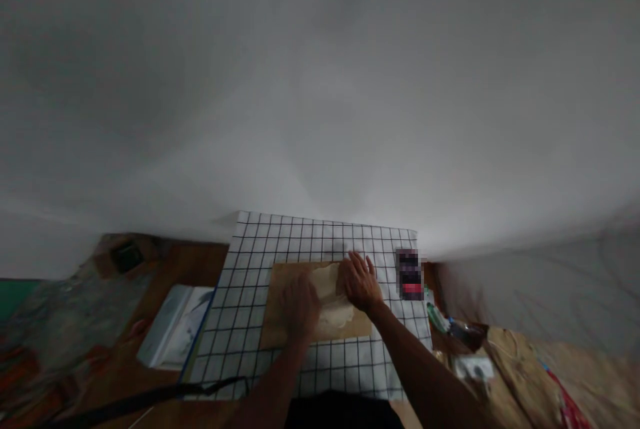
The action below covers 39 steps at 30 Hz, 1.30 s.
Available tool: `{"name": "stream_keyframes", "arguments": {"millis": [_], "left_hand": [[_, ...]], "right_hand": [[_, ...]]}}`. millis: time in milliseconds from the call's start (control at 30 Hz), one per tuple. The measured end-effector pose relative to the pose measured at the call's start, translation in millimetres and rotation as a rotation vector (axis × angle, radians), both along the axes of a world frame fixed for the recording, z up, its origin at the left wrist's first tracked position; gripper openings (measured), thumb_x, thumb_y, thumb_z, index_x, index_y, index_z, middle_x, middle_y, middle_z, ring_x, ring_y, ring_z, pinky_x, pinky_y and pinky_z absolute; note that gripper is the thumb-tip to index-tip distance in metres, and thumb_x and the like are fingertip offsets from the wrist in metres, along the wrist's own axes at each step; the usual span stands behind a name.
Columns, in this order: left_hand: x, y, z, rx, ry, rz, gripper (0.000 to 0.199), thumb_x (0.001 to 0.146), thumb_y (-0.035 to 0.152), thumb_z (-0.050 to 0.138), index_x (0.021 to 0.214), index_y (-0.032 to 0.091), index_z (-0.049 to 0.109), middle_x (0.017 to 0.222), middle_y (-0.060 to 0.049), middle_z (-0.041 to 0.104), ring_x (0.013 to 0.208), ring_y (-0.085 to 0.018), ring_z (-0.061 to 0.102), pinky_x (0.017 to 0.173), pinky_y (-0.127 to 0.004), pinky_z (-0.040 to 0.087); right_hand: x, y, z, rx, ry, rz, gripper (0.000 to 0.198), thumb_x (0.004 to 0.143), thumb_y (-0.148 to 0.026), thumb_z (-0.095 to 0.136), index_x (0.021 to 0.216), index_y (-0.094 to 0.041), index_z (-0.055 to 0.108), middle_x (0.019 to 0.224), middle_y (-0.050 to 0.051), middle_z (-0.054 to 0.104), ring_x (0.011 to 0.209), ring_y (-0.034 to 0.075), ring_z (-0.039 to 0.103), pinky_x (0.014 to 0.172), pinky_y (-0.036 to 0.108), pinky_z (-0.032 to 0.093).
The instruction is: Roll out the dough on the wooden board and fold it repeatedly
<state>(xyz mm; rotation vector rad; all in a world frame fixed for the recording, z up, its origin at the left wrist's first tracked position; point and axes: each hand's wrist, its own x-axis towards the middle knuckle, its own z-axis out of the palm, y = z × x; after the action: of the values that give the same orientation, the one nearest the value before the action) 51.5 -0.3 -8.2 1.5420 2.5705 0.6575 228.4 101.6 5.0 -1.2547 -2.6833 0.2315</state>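
Note:
A brown board (277,322) lies on a table covered with a white cloth with black checks (230,322). On the board is a pale flat piece (337,316) with an uneven edge; it looks like dough, but its kind is not certain. My right hand (361,282) is at the right edge of this piece, with its fingers stretched out and somewhat apart. At its left side is my left hand (301,306), smeared by motion, so its fingers cannot be made out. Whether anything lies under the palms is hidden.
A pixelated dark item (410,274) stands at the cloth's right edge. Left of the table is a white and grey box-like object (173,326). A black strap (165,392) crosses the lower left. Cardboard (515,356) lies at right, and a pale wall (325,116) rises behind.

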Motion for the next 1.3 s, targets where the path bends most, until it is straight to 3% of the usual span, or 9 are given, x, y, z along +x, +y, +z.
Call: {"name": "stream_keyframes", "arguments": {"millis": [167, 333, 567, 800, 1067, 1300], "left_hand": [[4.3, 0.1, 0.4, 0.105, 0.075, -0.040, 0.048, 0.101, 0.020, 0.039, 0.149, 0.015, 0.047, 0.143, -0.016, 0.059, 0.136, -0.033, 0.050, 0.113, -0.054, 0.038], [10.0, -3.9, 5.1, 0.113, 0.061, -0.076, 0.058, 0.099, 0.015, 0.042, 0.157, 0.018, 0.036, 0.154, -0.013, 0.050, 0.148, -0.031, 0.038, 0.117, -0.054, 0.036], [26.4, -25.6, -4.2, 0.054, 0.045, -0.090, 0.064, 0.098, 0.019, 0.042, 0.161, 0.018, 0.028, 0.161, -0.013, 0.040, 0.149, -0.033, 0.035, 0.122, -0.058, 0.027], [20.2, -29.6, -17.8, 0.090, 0.034, -0.203, 0.071, 0.096, 0.018, 0.044, 0.162, 0.021, 0.021, 0.164, -0.009, 0.033, 0.152, -0.032, 0.029, 0.121, -0.057, 0.029], [13.5, -29.6, -26.4, 0.152, 0.065, -0.284, 0.065, 0.095, 0.020, 0.047, 0.158, 0.017, 0.034, 0.163, -0.012, 0.037, 0.151, -0.033, 0.031, 0.121, -0.056, 0.029], [1.8, -18.0, -27.6, 0.195, 0.062, -0.249, 0.047, 0.097, 0.027, 0.048, 0.144, 0.020, 0.053, 0.148, -0.012, 0.057, 0.137, -0.031, 0.051, 0.112, -0.052, 0.040]], "right_hand": [[-4.4, 14.2, -10.1, 0.014, 0.000, 0.056, 0.054, 0.099, -0.023, 0.042, 0.152, -0.015, 0.043, 0.162, 0.012, 0.036, 0.153, 0.027, 0.024, 0.125, 0.051, 0.017], [1.4, 10.8, -11.0, -0.003, 0.011, 0.079, 0.059, 0.097, -0.021, 0.042, 0.156, -0.016, 0.037, 0.164, 0.010, 0.033, 0.153, 0.026, 0.023, 0.125, 0.051, 0.017], [24.0, -28.0, -13.1, 0.035, 0.020, 0.032, 0.065, 0.097, -0.025, 0.041, 0.160, -0.019, 0.029, 0.167, 0.008, 0.026, 0.155, 0.031, 0.016, 0.122, 0.053, 0.024], [33.6, -67.9, -21.1, 0.082, 0.074, -0.099, 0.063, 0.100, -0.025, 0.037, 0.162, -0.021, 0.023, 0.165, 0.008, 0.030, 0.154, 0.028, 0.023, 0.121, 0.052, 0.027], [37.9, -91.2, -34.2, 0.128, 0.091, -0.206, 0.063, 0.099, -0.025, 0.041, 0.161, -0.023, 0.027, 0.162, 0.007, 0.037, 0.152, 0.028, 0.029, 0.118, 0.051, 0.030], [23.9, -42.4, -26.4, 0.098, 0.072, -0.150, 0.053, 0.097, -0.025, 0.046, 0.150, -0.021, 0.045, 0.162, 0.010, 0.037, 0.152, 0.028, 0.026, 0.120, 0.054, 0.025]]}}
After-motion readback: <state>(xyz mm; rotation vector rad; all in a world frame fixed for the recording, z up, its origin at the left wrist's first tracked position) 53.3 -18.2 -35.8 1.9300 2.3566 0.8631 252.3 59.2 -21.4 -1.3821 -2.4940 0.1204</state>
